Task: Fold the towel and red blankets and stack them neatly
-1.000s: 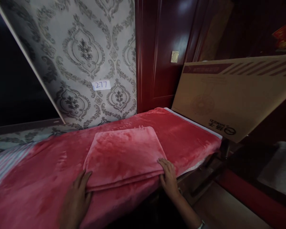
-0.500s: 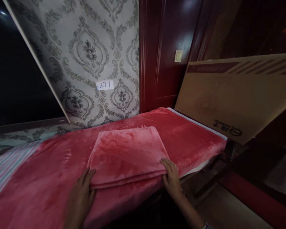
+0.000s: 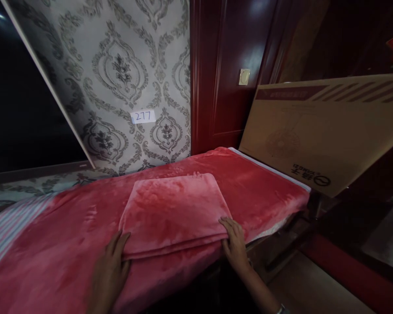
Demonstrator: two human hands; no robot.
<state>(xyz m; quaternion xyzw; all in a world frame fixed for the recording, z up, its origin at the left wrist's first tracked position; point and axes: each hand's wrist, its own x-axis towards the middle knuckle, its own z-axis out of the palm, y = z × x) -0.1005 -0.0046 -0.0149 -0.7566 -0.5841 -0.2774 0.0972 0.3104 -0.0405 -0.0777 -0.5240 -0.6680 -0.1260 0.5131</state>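
A folded pink plush cloth point(image 3: 173, 209) lies flat on a red plush blanket point(image 3: 262, 181), its layered edge facing me. At its near left corner, my left hand point(image 3: 109, 266) has the fingertips on top and the thumb against the front edge. My right hand point(image 3: 234, 242) pinches the near right corner the same way, fingers above and thumb at the edge. The undersides of both corners are hidden.
Behind the blanket stands a patterned wall with a paper label point(image 3: 143, 116) reading 277. A large cardboard box point(image 3: 314, 135) leans at the right, near a dark red door point(image 3: 229, 104). A dark screen point(image 3: 29, 100) stands at left, above a striped sheet point(image 3: 16, 229).
The view has shifted very slightly. Both hands and the folded cloth stay in practically the same place.
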